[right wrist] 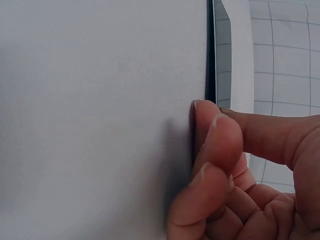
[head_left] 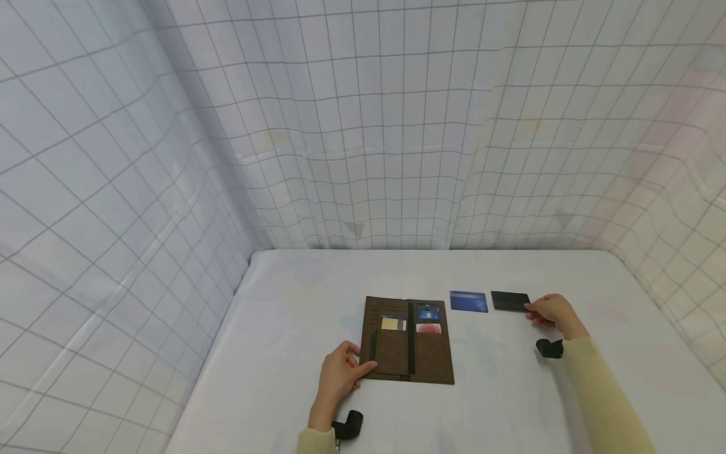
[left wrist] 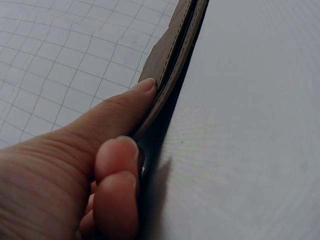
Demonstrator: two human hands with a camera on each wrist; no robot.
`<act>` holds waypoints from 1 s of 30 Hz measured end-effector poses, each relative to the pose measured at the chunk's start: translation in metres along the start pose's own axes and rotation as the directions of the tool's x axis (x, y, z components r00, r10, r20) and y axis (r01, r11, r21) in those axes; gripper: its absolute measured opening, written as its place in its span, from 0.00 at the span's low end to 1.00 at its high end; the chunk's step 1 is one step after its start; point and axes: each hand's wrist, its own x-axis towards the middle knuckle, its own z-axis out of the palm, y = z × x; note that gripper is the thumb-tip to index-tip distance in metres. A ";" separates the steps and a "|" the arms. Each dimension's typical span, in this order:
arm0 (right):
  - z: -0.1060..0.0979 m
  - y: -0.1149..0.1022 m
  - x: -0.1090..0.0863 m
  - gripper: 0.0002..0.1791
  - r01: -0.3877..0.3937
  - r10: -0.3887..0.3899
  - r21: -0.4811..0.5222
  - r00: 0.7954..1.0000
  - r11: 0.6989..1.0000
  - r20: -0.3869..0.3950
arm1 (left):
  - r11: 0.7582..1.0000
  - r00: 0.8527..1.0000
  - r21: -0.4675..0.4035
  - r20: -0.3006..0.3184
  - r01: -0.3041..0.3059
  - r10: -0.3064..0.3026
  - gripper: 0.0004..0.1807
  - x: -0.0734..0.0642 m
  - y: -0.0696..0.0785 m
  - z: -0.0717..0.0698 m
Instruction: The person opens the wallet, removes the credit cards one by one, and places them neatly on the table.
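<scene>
A brown wallet (head_left: 391,353) lies unfolded on the white table, with cards in its slots: a gold-and-white one (head_left: 394,324) on the left half, a blue one (head_left: 428,312) and a red-and-white one (head_left: 428,328) on the right. My left hand (head_left: 338,373) pinches its lower left corner, thumb on top and fingers below; the left wrist view shows the stitched edge (left wrist: 172,65) between them. At the right, my right hand (head_left: 553,312) pinches a black card (head_left: 508,301) by its right end. The right wrist view shows that card (right wrist: 223,60) edge-on, with a shiny face.
A blue card (head_left: 468,301) lies flat between the wallet and the black card. White cloth with a grid pattern (head_left: 363,157) hangs behind the table (head_left: 317,277) and along both sides. A black wrist device (head_left: 348,425) sits at each wrist.
</scene>
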 end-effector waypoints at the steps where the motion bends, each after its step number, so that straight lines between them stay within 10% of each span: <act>1: 0.000 0.000 0.000 0.09 -0.002 0.002 0.001 1.000 1.000 0.007 | 1.000 1.000 0.000 -0.001 0.002 -0.002 0.23 0.000 0.000 0.000; 30: 0.005 0.010 0.000 0.13 -0.030 0.028 -0.042 0.998 0.999 -0.060 | 1.000 1.000 0.011 0.001 -0.006 0.006 0.23 0.001 -0.002 0.001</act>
